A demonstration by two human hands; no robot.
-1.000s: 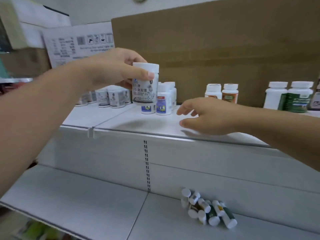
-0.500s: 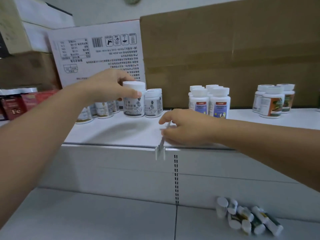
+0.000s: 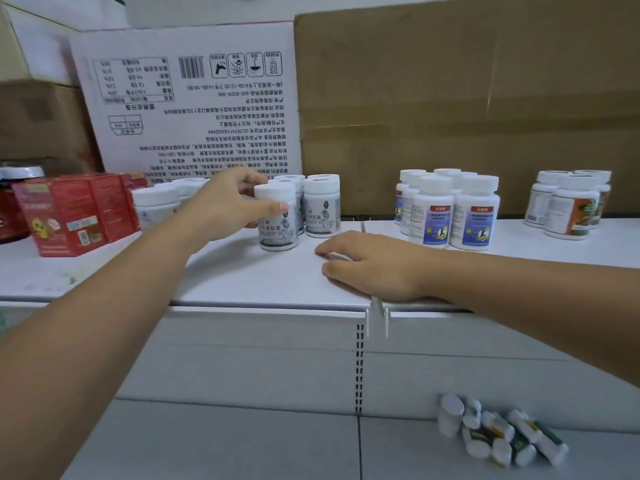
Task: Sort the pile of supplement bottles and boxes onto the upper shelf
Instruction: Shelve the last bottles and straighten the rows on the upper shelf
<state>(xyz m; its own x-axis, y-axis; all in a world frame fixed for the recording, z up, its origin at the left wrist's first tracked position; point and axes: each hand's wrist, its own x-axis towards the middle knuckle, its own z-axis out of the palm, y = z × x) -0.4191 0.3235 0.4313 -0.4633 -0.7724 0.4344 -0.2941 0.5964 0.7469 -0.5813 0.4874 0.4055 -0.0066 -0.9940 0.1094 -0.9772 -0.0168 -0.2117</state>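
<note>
Fingers [image 3: 273,207] of the left hand [image 3: 228,202] pinch a grey-label bottle [image 3: 278,226] just under its white cap. The thumb lies across the front; the other fingers are behind the bottle and mostly hidden. The bottle stands upright on the upper shelf [image 3: 259,285], its base apparently touching the surface. Fingers [image 3: 332,250] of the right hand [image 3: 374,268] lie loosely spread and flat on the same shelf near its front edge, holding nothing.

Brown cardboard sheet [image 3: 467,98] fills the back right, cut off at the top and right edges. White carton [image 3: 194,98] stands to its left, print upside down, small text not readable. Lower shelf [image 3: 207,441] runs across the bottom, cut off by the frame edge.

Red boxes [image 3: 76,213] stand at the far left of the upper shelf; the outermost is cropped.

Blue-label bottles [image 3: 453,213] are clustered behind the right hand, rear ones hidden by the front two. Orange-and-green-label bottles [image 3: 568,206] stand well to the right, labels blurred.

More grey-label bottles [image 3: 322,206] stand just beside the held one; others to the left are partly covered by the left hand and forearm.

Pile of small bottles [image 3: 498,434] lies on the lower shelf against the back panel, blurred, count uncertain.
</note>
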